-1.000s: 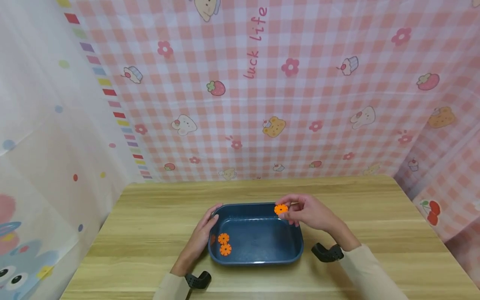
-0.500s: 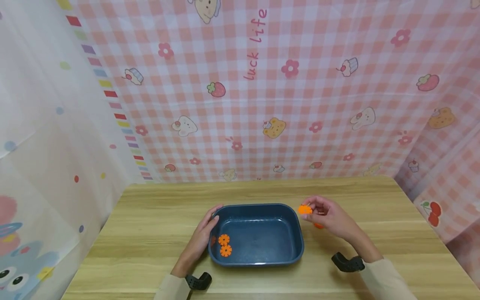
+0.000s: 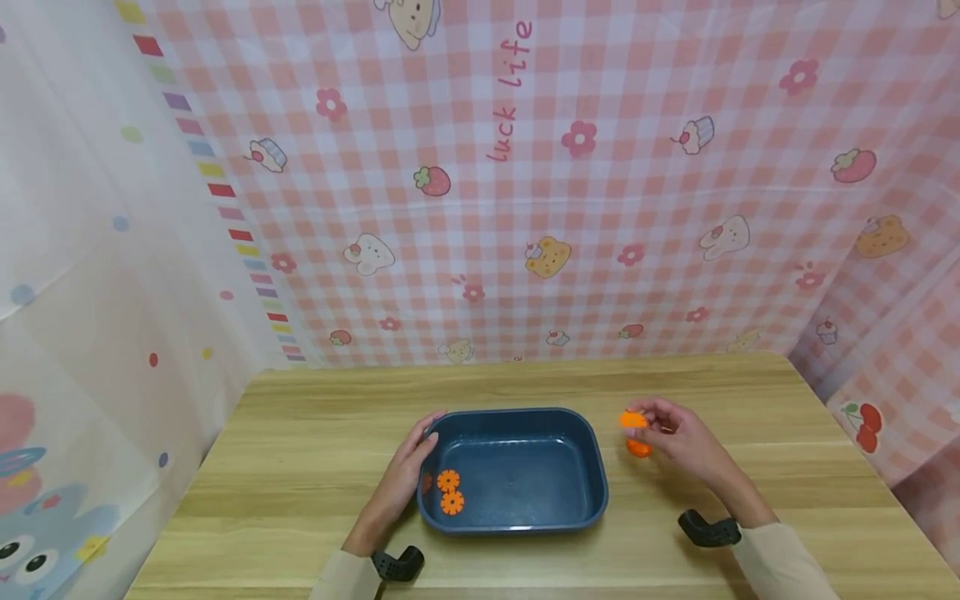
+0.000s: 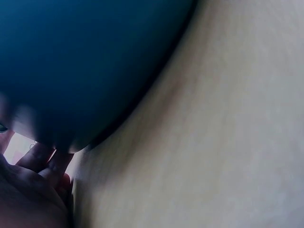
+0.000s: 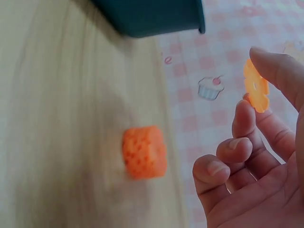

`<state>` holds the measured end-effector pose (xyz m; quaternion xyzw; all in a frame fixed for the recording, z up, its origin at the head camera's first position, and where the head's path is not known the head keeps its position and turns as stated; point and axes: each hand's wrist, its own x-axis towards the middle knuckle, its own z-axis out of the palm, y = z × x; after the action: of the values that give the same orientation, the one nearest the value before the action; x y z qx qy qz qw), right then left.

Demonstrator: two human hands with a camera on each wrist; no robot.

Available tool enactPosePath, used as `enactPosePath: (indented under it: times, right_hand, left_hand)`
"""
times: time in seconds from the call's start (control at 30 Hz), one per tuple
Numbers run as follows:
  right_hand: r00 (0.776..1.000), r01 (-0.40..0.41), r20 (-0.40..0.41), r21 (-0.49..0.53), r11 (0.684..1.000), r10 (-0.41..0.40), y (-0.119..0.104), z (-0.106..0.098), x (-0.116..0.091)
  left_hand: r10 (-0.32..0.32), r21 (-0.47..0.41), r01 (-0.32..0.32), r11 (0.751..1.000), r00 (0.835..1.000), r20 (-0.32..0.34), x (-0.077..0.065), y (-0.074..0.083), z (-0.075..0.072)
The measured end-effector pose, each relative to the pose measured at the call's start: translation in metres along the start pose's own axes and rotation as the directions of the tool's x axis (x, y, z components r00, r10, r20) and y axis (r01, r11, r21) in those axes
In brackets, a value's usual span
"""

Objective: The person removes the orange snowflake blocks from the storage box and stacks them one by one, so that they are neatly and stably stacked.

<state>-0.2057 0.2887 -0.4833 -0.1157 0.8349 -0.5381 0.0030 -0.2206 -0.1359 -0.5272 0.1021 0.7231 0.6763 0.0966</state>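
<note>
In the head view my left hand (image 3: pixel 408 462) grips the left end of a dark blue rectangular tray (image 3: pixel 517 528), thumb at the rim and fingers along the outer wall. The left wrist view shows those fingers (image 4: pixel 40 156) against the tray's side. My right hand (image 3: pixel 686 437), off the tray's right side, pinches an orange notched plastic disc (image 5: pixel 256 88) between thumb and forefinger. Just below it on the table stands a short orange stack (image 5: pixel 145 152) of what look like similar discs. Two orange notched discs (image 3: pixel 448 481) lie edge to edge inside the tray, near its left end.
The wood-grain table (image 3: pixel 315 467) ends at the back against a pink checked cloth (image 3: pixel 480 208). A white printed cloth (image 3: pixel 150 275) hangs on the left. Black bands (image 3: pixel 708 530) are worn at both wrists.
My right hand has moved right, from over the tray's back right corner to above the orange stack, still pinching the disc. The left hand and the two discs in the tray stay put.
</note>
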Motion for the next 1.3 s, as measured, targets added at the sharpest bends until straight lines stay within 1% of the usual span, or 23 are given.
enactPosePath:
  times: [0.17,0.3,0.57,0.83,0.93,1.07,1.17,1.3]
  right_hand:
    - [0.999,-0.042,-0.004,-0.021,0.999,0.042,0.012,-0.002,0.000]
    - [0.999,-0.054,-0.004,-0.034,0.998,0.054,0.017,-0.004,-0.002]
    - [0.996,-0.087,-0.039,-0.060,0.994,0.084,0.029,-0.005,-0.003]
    - [0.995,-0.096,-0.026,-0.022,0.995,0.095,0.037,-0.007,-0.004]
    - [0.992,-0.120,-0.025,-0.018,0.993,0.120,0.038,-0.006,-0.004]
    - [0.991,-0.129,-0.014,0.020,0.991,0.130,0.038,-0.004,-0.005]
    - [0.994,-0.107,-0.003,0.050,0.993,0.107,0.038,-0.003,-0.005]
    - [0.996,-0.094,-0.001,0.027,0.995,0.094,0.039,-0.002,-0.006]
  left_hand:
    - [-0.012,-0.014,0.012,1.000,1.000,-0.002,-0.001,0.001,0.001]
    - [0.000,-0.021,0.000,1.000,1.000,0.002,-0.001,0.001,0.001]
    - [-0.003,-0.020,0.003,1.000,1.000,-0.002,0.000,0.000,0.001]
    - [-0.003,-0.007,0.003,1.000,1.000,-0.006,0.001,0.000,0.002]
    - [-0.005,-0.006,0.005,1.000,1.000,-0.004,0.001,0.000,0.001]
    - [-0.007,-0.011,0.007,1.000,1.000,-0.005,0.000,0.000,0.001]
    - [-0.011,-0.015,0.011,1.000,1.000,-0.004,0.000,0.000,0.000]
    - [-0.014,-0.011,0.014,1.000,1.000,-0.004,0.000,0.000,0.000]
